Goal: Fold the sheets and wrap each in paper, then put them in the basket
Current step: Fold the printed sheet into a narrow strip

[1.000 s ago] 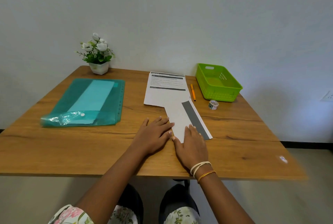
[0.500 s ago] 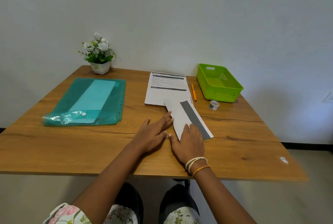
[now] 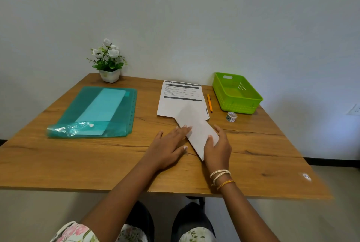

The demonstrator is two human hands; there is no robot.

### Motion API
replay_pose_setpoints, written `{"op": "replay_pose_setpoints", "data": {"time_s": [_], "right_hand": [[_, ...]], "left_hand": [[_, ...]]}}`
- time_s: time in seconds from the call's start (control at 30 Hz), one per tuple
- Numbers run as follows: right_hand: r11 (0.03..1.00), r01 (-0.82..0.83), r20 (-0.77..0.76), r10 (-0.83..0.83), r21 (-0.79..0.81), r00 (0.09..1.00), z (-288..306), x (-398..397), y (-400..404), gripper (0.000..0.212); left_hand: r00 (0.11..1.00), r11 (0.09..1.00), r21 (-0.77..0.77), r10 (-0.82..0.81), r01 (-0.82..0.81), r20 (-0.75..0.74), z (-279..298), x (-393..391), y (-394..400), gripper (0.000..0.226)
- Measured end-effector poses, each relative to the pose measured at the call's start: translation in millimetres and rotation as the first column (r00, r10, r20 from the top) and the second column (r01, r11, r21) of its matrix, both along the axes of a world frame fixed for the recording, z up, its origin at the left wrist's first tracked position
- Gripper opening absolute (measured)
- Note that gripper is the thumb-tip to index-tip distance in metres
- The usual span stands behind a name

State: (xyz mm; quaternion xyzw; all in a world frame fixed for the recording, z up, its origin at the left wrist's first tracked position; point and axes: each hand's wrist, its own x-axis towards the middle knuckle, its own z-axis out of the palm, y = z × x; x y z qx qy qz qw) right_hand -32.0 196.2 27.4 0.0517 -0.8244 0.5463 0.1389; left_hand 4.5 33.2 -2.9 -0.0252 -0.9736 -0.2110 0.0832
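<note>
Sheet, folded, lies on the worktop overlapping the printed stack. Your left hand presses flat; your right hand pinches its edges. Ease the pressure and the fold may spring open, creasing crooked.

teal folder, potted flowers, pen, tape roll

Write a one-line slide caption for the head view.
Both hands, left hand and right hand, press a folded sheet on the table, green basket waiting nearby.
</note>
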Motion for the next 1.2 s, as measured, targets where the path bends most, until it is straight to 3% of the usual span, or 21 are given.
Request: {"op": "replay_pose_setpoints", "data": {"time_s": [0.1, 0.4, 0.5, 0.57, 0.6, 0.67, 0.77, 1.0, 1.2], "right_hand": [[0.993, -0.061, 0.174, 0.043, 0.097, 0.984, -3.2, -11.1, 9.5, 0.042], [0.871, -0.319, 0.326, 0.199, 0.374, 0.924, 1.3, -53.9, 19.0, 0.048], [0.792, -0.317, 0.256, 0.210, 0.521, 0.944, 1.6, -62.0, 14.9, 0.044], [0.633, -0.154, 0.073, 0.153, 0.759, 0.986, -1.7, -56.5, 13.1, 0.038], [0.585, -0.096, -0.010, 0.176, 0.806, 0.984, -5.0, -51.5, 11.0, 0.041], [0.577, -0.150, -0.023, 0.281, 0.803, 0.959, -13.1, -37.3, 1.0, 0.054], [0.561, -0.306, 0.082, 0.388, 0.769, 0.918, -24.7, -19.8, -18.4, 0.059], [0.450, -0.361, 0.188, 0.384, 0.817, 0.904, -28.3, -23.4, -17.1, 0.061], [0.443, -0.318, 0.196, 0.300, 0.838, 0.934, -29.3, -36.8, 20.3, 0.061]], "left_hand": [[0.999, 0.995, -0.103, -0.012, 0.015, 0.035, -3.9, -4.4, -1.7, 0.054], [1.000, 0.991, -0.134, 0.007, -0.006, 0.005, -7.4, -3.0, -2.9, 0.051], [1.000, 0.990, -0.139, 0.016, -0.013, 0.018, -7.5, -2.3, -3.1, 0.052], [0.999, 0.988, -0.156, 0.023, -0.019, 0.025, -7.7, -2.8, -3.1, 0.053], [0.999, 0.985, -0.173, 0.023, -0.018, 0.029, -8.2, -3.3, -2.7, 0.053], [0.999, 0.978, -0.208, 0.024, -0.015, 0.041, -8.5, -4.4, -2.3, 0.054], [0.997, 0.976, -0.216, 0.043, -0.030, 0.059, -8.6, -4.7, -1.3, 0.054], [0.989, 0.966, -0.232, 0.133, -0.115, 0.064, -8.9, -6.6, -2.3, 0.055], [0.950, 0.937, -0.212, 0.301, -0.278, 0.083, -11.9, -2.5, -6.5, 0.059]]}}
